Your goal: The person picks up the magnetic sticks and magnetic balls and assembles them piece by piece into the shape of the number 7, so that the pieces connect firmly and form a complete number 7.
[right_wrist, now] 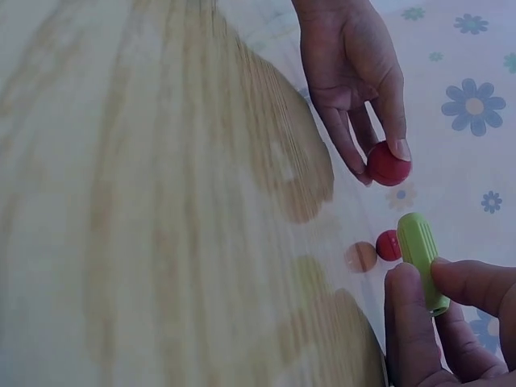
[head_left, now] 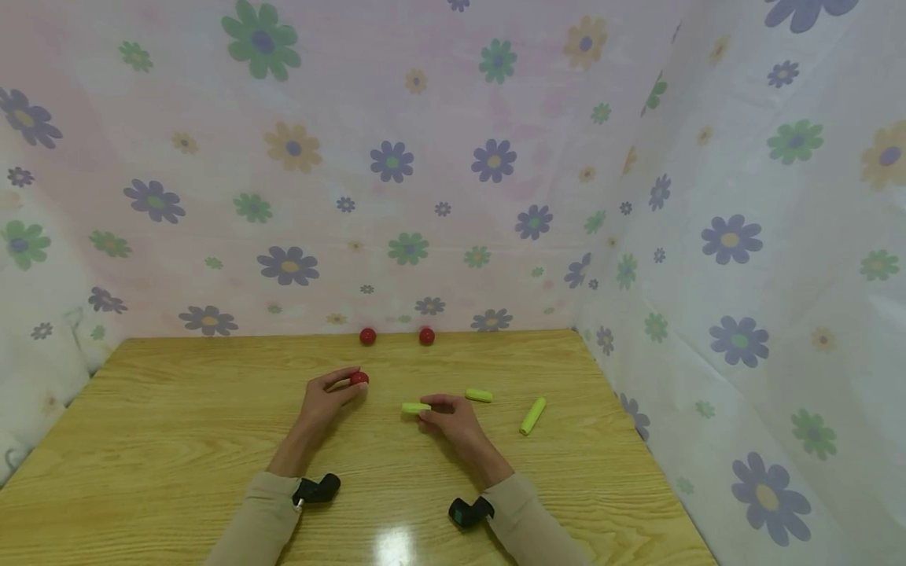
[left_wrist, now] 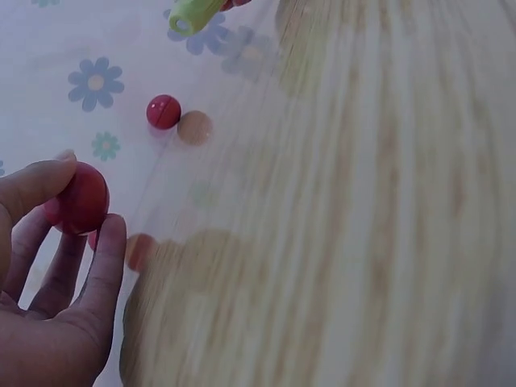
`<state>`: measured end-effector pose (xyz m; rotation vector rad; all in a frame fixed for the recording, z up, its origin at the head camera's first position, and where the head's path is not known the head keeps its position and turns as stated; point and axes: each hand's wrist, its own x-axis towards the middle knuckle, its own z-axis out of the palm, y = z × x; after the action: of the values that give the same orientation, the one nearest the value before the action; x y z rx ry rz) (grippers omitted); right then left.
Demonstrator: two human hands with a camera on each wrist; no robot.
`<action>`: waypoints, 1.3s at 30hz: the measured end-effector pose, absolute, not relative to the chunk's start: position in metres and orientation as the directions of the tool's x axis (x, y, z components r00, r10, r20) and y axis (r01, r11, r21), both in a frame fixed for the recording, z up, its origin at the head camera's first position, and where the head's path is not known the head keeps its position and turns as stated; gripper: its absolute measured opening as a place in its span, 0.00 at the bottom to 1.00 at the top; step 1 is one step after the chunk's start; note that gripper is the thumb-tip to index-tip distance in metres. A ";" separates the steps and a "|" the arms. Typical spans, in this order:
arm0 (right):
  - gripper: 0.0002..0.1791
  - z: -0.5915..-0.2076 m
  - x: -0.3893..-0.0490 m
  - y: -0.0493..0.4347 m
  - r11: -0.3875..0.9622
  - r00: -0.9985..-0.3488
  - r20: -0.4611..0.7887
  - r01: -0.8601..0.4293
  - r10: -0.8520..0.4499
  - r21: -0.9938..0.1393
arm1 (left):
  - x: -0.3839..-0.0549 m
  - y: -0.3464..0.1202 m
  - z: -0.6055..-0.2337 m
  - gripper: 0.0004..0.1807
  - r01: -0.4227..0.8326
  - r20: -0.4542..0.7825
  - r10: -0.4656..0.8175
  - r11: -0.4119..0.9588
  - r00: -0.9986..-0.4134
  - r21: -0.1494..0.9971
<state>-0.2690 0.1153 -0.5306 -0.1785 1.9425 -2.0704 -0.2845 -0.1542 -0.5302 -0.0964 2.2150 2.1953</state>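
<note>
My left hand (head_left: 327,401) pinches a glossy red ball (head_left: 359,379) between thumb and fingertips. In the left wrist view that ball (left_wrist: 85,197) shows a thin seam. My right hand (head_left: 454,423) holds a lime-green ribbed cylinder (head_left: 412,408) by one end, its other end pointing left toward the left hand. Up close, the cylinder (right_wrist: 419,260) has grooves along its side and a rounded tip. The two held things are a short way apart, above the middle of the table.
Two more red balls, a left one (head_left: 367,336) and a right one (head_left: 427,336), sit at the back edge of the wooden table (head_left: 177,440). Right of the right hand lie a short green cylinder (head_left: 479,395) and a slanted one (head_left: 533,416). Flowered cloth (head_left: 453,118) surrounds the table.
</note>
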 end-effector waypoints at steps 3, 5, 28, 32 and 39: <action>0.19 -0.530 -0.270 0.113 -0.052 -0.949 -0.122 0.143 -0.292 -0.988 | -0.284 -0.153 -0.530 0.30 -0.061 -0.060 -0.028 0.006 -0.998 0.998; 0.18 -0.529 -0.271 0.110 -0.051 -0.949 -0.127 0.148 -0.287 -0.988 | -0.285 -0.153 -0.531 0.30 -0.059 -0.059 -0.026 0.004 -0.998 0.998; 0.17 -0.532 -0.286 0.093 -0.044 -0.966 -0.111 0.125 -0.234 -0.991 | -0.284 -0.149 -0.537 0.28 -0.042 -0.041 -0.021 0.026 -0.999 0.999; 0.17 -0.531 -0.288 0.092 -0.030 -0.965 -0.129 0.139 -0.227 -0.990 | -0.284 -0.149 -0.536 0.28 -0.037 -0.036 -0.019 0.031 -0.999 0.999; 0.16 -0.529 -0.290 0.090 -0.031 -0.961 -0.138 0.150 -0.240 -0.988 | -0.283 -0.149 -0.537 0.28 -0.034 -0.034 -0.010 0.010 -0.999 0.999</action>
<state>-0.2897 0.0904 -0.5285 -0.0951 1.9771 -2.0768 -0.2831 -0.1489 -0.5370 -0.0486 2.2207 2.1975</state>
